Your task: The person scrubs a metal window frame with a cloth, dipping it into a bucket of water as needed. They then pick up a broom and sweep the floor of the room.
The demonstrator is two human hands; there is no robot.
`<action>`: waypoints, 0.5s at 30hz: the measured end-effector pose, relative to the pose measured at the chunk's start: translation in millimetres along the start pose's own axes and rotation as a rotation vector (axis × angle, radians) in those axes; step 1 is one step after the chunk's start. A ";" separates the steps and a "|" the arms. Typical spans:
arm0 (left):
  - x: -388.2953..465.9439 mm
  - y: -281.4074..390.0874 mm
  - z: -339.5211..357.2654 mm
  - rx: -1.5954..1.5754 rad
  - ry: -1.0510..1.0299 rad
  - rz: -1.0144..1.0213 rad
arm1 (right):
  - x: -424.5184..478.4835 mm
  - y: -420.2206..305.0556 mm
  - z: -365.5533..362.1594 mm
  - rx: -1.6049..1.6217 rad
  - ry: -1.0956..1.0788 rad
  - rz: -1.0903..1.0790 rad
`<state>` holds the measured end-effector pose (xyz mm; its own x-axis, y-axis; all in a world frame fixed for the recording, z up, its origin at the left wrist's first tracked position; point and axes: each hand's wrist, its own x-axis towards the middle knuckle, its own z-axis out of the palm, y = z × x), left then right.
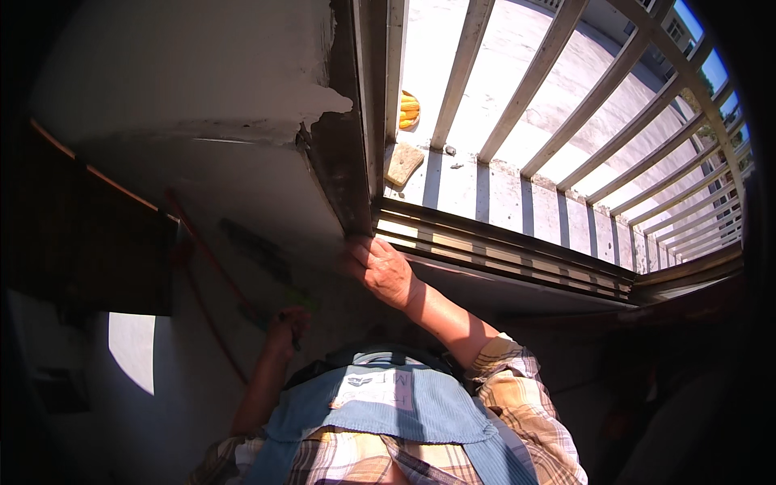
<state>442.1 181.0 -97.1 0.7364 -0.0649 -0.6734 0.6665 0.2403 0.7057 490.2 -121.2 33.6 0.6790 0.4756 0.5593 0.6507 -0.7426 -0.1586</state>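
Note:
My right hand (385, 270) is in sunlight at the lower corner of a sliding window's dark metal frame (342, 163). Its fingers are curled against the corner where the frame meets the white wall (242, 163); their tips are hidden, so I cannot tell whether they pinch anything. Just right of this hand begins the grooved window track (503, 248), striped with shadow. In the shade lower left, my left hand (290, 327) is closed around a slim dark object (296, 344), too dim to identify. The wall's pale coating ends in a ragged edge along the frame.
Metal window bars (509, 103) stand beyond the track. On the outer ledge lies a yellowish sponge-like block (404, 163), with a container of corn cobs (410, 111) behind it. A red pole (206, 242) leans in the shade at left, near dark furniture (91, 242).

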 end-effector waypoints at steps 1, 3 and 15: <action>-0.7 -0.7 1.0 -0.009 0.005 -0.009 | -5.5 1.3 0.3 -0.054 -0.022 -0.002; -1.5 -2.4 -1.5 -0.014 0.033 -0.003 | -9.9 -3.0 -3.0 -0.125 -0.051 -0.002; 24.5 4.0 8.1 -0.042 -0.119 -0.007 | -60.3 0.4 -38.5 -0.246 0.013 0.131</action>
<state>463.8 172.5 -109.0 0.7421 -0.1802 -0.6456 0.6679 0.2798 0.6897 436.4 -168.4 31.0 0.7463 0.3635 0.5576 0.4550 -0.8900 -0.0287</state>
